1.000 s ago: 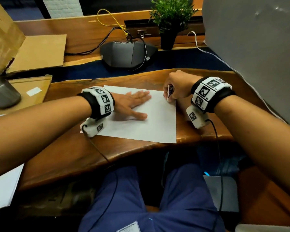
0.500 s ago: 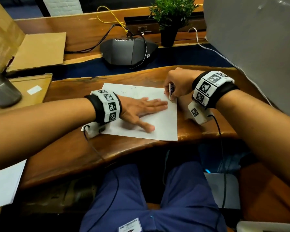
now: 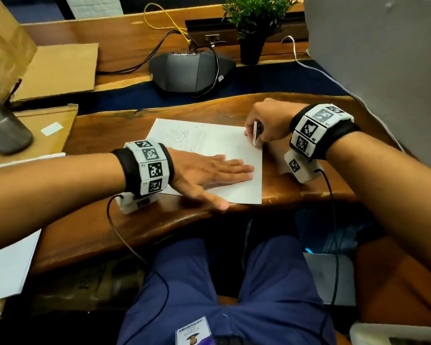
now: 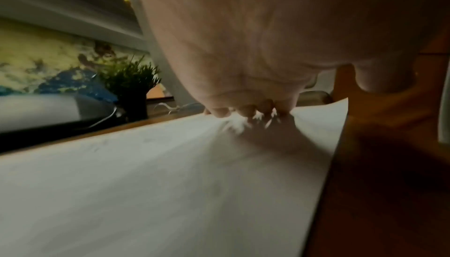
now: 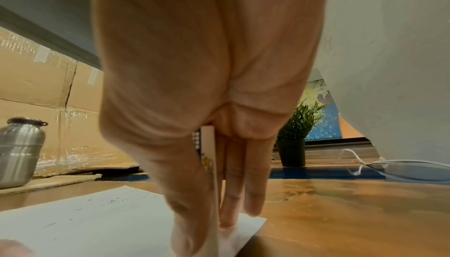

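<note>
1. Straight ahead of me on the wooden table (image 3: 85, 227), a white sheet of paper (image 3: 209, 145) lies flat, its near edge close to the table's front edge.
2. I see the left hand (image 3: 209, 175) palm-down on the near half of the sheet, fingers straight and close together, thumb spread toward the front edge. It grasps nothing and simply presses the paper down.
3. From the left wrist view, I can confirm that the fingertips (image 4: 220, 112) meet the paper.
4. The right hand (image 3: 266, 120) is curled round a small white block (image 3: 257, 133) with dark print on its side, at the sheet's far right corner.
5. Through the right wrist view, I see the block pinched between the thumb and the fingers (image 5: 231, 184). It stands on end, with its lower end on the paper just inside that corner.
6. Small dark flecks (image 3: 184, 136) are scattered over the far part of the sheet, away from both hands.
7. Beyond the table I make out a grey speakerphone (image 3: 192, 70) and a potted plant (image 3: 254, 26). A metal bottle (image 3: 3, 125) stands on cardboard (image 3: 57, 68) at far left.
</note>
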The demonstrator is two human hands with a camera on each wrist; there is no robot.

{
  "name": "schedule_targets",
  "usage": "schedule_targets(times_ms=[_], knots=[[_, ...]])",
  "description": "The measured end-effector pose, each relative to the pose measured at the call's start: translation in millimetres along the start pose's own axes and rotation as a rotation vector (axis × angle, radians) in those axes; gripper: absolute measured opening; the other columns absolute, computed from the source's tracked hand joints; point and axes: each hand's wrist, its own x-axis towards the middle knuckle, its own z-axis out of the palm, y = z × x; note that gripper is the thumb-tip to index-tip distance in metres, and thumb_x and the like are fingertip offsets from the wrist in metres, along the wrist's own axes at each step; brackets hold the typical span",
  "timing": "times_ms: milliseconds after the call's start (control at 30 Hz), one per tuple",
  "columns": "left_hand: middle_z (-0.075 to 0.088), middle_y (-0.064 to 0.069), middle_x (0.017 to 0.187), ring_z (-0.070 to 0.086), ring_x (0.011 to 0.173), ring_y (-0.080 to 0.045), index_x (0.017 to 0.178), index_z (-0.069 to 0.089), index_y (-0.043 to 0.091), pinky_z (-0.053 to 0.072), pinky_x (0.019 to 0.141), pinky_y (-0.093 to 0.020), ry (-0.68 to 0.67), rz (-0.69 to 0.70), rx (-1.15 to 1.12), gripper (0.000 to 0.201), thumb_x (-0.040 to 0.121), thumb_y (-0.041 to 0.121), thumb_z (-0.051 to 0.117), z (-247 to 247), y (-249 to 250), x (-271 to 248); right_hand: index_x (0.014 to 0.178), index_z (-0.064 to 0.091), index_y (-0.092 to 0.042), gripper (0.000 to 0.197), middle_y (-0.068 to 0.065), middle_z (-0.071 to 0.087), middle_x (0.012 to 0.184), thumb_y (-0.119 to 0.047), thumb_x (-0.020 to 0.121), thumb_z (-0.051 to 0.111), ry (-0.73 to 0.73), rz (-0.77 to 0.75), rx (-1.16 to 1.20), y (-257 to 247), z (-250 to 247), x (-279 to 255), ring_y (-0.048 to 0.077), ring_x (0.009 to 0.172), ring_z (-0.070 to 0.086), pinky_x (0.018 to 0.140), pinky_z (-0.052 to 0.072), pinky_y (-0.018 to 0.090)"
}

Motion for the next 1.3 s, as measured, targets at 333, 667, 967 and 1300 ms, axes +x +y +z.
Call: schedule_targets(times_ms=[333,667,967,1300], knots=[[-0.03,0.007,0.159,-0.022,0.148,-0.013,0.153,-0.02,0.027,-0.01,0.118,-0.04,-0.012,-0.605,-0.291,0.112,0.079,0.075,0.048,-15,-64,-13,0.097,0.075,-0.016,0.018,0.002,0.073,0.102,-0.018,0.08,0.082,-0.007,0.026,-0.004,-8,-1,0,0.021,0.091,0.068,0.081,0.058,0.032],[-0.031,0.0,0.159,-0.024,0.148,-0.023,0.151,-0.017,0.043,-0.01,0.118,-0.056,0.043,-0.644,-0.324,0.118,0.065,0.086,0.051,-4,-45,-3,0.097,0.076,-0.014,0.025,0.003,0.072,0.094,-0.022,0.076,0.086,0.174,0.098,0.201,-33,13,15,0.02,0.087,0.067,0.078,0.058,0.034],[-0.037,0.0,0.156,-0.027,0.146,-0.028,0.143,-0.018,0.059,-0.004,0.115,-0.066,-0.055,-0.695,-0.332,0.121,0.058,0.084,0.064,-17,-44,2,0.099,0.077,-0.018,0.028,-0.001,0.076,0.092,-0.029,0.075,0.086,-0.06,0.063,0.292,-23,-1,12,0.014,0.083,0.072,0.071,0.056,0.024],[-0.036,0.0,0.157,-0.027,0.146,-0.028,0.143,-0.019,0.059,-0.003,0.115,-0.066,-0.054,-0.694,-0.341,0.122,0.056,0.084,0.063,-18,-40,1,0.096,0.077,-0.016,0.024,0.0,0.075,0.089,-0.026,0.076,0.086,0.017,0.1,0.339,-16,4,10,0.013,0.078,0.072,0.062,0.053,0.019]])
